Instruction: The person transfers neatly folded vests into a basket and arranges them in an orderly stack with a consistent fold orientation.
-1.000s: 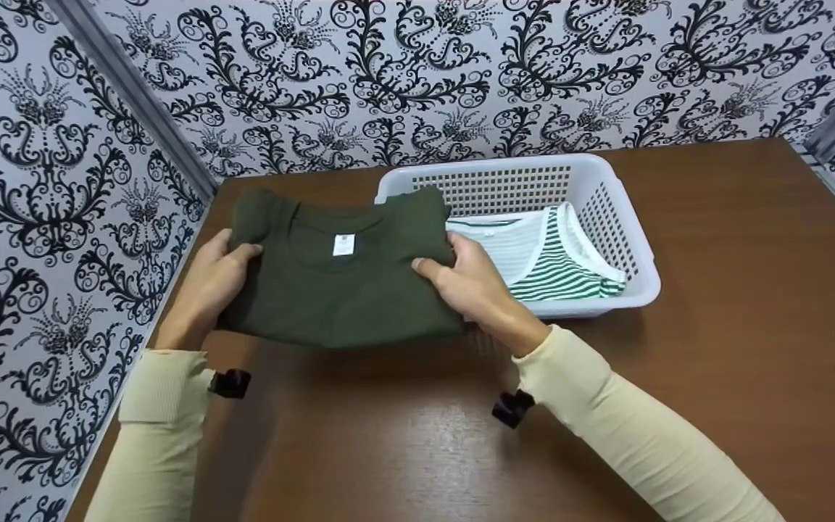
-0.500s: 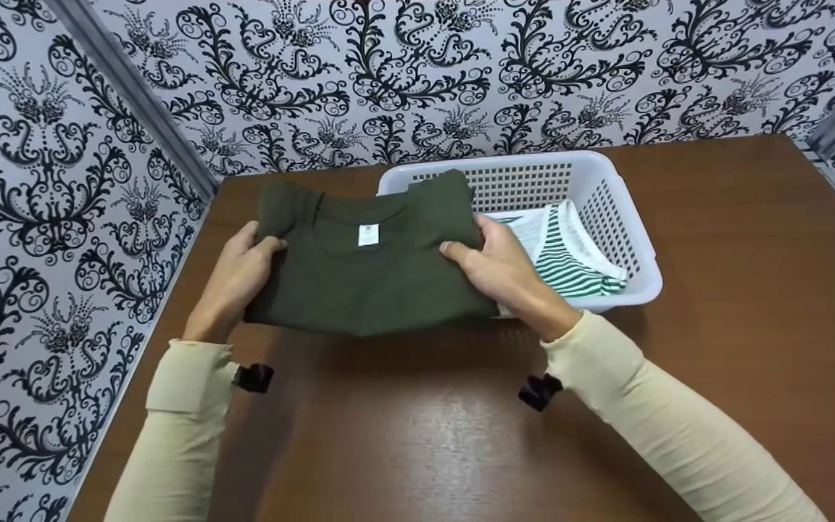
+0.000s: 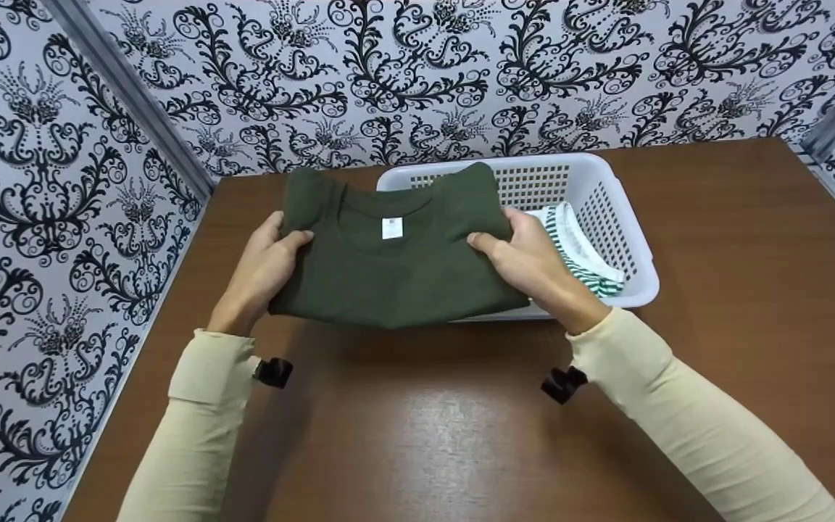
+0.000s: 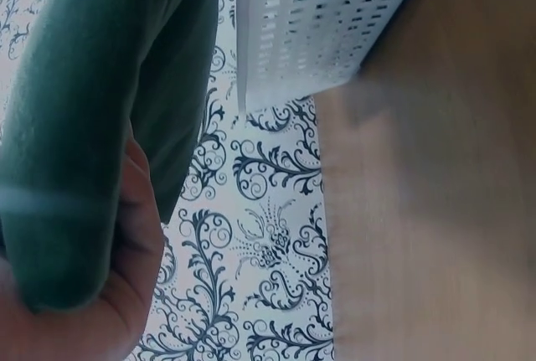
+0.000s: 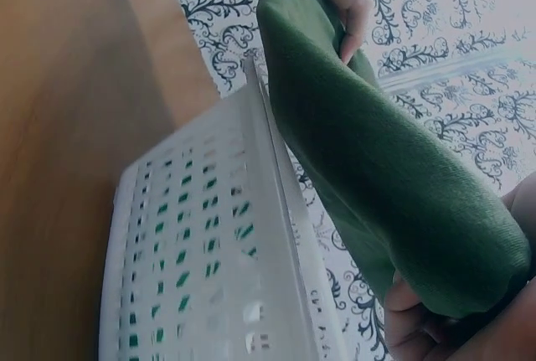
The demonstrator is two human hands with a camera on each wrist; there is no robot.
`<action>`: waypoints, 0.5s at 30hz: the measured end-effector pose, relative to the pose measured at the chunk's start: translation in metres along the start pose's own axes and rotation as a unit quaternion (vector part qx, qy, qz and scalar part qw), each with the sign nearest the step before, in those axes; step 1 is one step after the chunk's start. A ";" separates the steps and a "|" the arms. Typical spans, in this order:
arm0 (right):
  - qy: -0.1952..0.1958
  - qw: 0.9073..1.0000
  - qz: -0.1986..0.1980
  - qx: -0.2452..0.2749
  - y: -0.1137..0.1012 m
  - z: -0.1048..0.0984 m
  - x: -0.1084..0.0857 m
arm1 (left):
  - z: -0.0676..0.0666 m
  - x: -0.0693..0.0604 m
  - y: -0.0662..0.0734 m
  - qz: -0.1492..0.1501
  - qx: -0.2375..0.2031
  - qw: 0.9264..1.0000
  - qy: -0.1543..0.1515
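A folded dark green T-shirt (image 3: 396, 279) with a white neck label is held up above the table, its right part over the white basket (image 3: 638, 283). The left hand (image 3: 262, 264) grips its left side, thumb on top and fingers underneath. On the opposite side the right hand (image 3: 530, 257) pinches it the same way. Inside the basket lies a green-and-white striped garment (image 3: 580, 261), partly hidden behind the T-shirt and right hand. In the right wrist view, the T-shirt (image 5: 377, 160) is raised above the basket's rim (image 5: 285, 185).
The basket stands on a brown wooden table (image 3: 432, 428) close to the patterned back wall (image 3: 425, 80). Another patterned wall (image 3: 33, 239) runs along the table's left edge. Small black devices (image 3: 272, 372) are attached at both wrists.
Both hands have carried the T-shirt to the right and slightly toward the back. It now covers more of the basket and the striped garment. The basket has stayed in place.
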State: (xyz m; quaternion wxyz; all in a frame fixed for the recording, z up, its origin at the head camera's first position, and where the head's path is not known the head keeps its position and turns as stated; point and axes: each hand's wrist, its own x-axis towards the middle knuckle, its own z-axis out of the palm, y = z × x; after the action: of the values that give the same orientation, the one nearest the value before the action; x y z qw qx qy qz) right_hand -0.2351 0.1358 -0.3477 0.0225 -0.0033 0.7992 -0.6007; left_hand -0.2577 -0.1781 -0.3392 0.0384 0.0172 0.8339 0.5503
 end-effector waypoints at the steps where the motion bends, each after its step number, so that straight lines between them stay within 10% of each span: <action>1: 0.002 1.000 -0.001 -0.004 0.000 -0.002 0.000 | 0.002 0.000 0.001 0.002 -0.005 1.000 -0.002; 15: 0.012 0.999 -0.010 -0.033 -0.001 -0.021 0.001 | 0.017 0.007 0.008 0.015 -0.035 0.999 -0.010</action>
State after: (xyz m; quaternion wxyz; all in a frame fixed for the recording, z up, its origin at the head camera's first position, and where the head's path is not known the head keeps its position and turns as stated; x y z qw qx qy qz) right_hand -0.2370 0.1556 -0.3406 0.0067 -0.0042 0.8184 -0.5746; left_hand -0.2630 -0.1592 -0.3385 0.0390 0.0339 0.8135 0.5793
